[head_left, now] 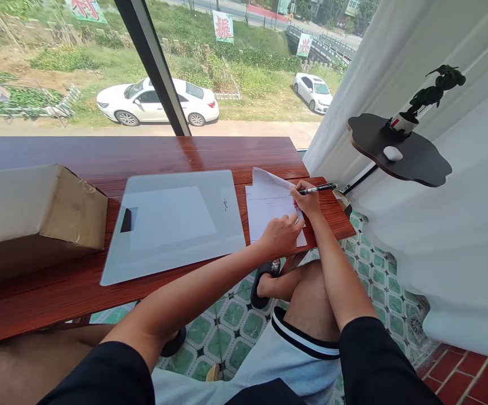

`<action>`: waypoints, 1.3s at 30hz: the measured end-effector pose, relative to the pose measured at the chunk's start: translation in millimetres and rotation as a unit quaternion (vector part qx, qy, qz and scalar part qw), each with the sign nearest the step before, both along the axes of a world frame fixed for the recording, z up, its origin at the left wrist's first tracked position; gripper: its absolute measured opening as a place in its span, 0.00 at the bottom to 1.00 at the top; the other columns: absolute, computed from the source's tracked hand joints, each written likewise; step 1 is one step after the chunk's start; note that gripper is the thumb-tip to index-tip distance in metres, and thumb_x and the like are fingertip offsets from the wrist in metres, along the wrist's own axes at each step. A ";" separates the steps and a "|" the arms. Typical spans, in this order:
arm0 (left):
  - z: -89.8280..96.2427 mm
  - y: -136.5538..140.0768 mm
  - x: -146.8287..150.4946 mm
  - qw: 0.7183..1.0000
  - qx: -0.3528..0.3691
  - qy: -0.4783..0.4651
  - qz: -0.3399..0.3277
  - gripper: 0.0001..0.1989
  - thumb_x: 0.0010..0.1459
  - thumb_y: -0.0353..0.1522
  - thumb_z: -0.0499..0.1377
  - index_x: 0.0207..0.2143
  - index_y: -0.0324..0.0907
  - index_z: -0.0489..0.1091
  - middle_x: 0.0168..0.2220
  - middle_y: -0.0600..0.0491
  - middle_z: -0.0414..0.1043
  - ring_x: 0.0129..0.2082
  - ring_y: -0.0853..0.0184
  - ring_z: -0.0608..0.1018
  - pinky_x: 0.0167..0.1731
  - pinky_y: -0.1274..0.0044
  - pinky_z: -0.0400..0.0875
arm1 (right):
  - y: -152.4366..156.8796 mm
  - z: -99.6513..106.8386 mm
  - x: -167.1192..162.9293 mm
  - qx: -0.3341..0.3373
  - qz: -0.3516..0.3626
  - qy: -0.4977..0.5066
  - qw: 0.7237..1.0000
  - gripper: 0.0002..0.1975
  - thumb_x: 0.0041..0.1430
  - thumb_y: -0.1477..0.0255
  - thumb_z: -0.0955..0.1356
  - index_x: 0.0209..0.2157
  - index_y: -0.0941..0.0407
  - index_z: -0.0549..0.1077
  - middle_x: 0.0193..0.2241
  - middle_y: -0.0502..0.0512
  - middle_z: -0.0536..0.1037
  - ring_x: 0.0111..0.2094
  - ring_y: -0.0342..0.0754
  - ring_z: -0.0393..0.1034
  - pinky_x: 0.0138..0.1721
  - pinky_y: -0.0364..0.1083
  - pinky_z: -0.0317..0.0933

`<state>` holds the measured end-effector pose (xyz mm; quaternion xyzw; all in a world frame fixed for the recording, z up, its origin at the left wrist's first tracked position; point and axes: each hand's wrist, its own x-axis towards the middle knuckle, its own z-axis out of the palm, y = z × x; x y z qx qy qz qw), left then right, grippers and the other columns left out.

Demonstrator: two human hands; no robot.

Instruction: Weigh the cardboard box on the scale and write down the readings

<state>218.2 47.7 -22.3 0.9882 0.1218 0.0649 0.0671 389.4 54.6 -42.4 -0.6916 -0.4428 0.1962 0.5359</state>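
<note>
A black pen [318, 189] lies in my right hand [305, 198], its fingers closed, with the pen pointing out to the right. The same hand rests at the upper right edge of white paper sheets [267, 205]. The top sheet curls up at its far left corner and carries faint printed lines. My left hand [283, 232] is on the lower right of the sheets, fingers bent and together at the paper's edge. Between the two hands shows a small patch with dark markings [299, 212], too small to make out. My left fingertips are partly hidden.
A pale grey board [176, 225] lies left of the paper on the red-brown wooden table [222, 160]. A cardboard box [75, 211] stands at far left. To the right, a small dark stand [421, 166] holds a plant pot [404, 122] and a white mouse-shaped object [393, 153] before white curtains [459, 236].
</note>
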 end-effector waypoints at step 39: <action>-2.6 0.3 0.4 1.000 -0.013 -0.005 0.008 0.12 0.56 0.28 0.51 0.44 0.38 0.64 0.39 0.45 0.70 0.36 0.57 0.73 0.26 0.71 0.62 | 3.5 -3.0 -1.1 -0.063 -0.027 -0.058 0.996 0.15 0.62 0.66 0.62 0.22 0.54 0.57 0.12 0.46 0.64 0.12 0.42 0.61 0.15 0.41 0.56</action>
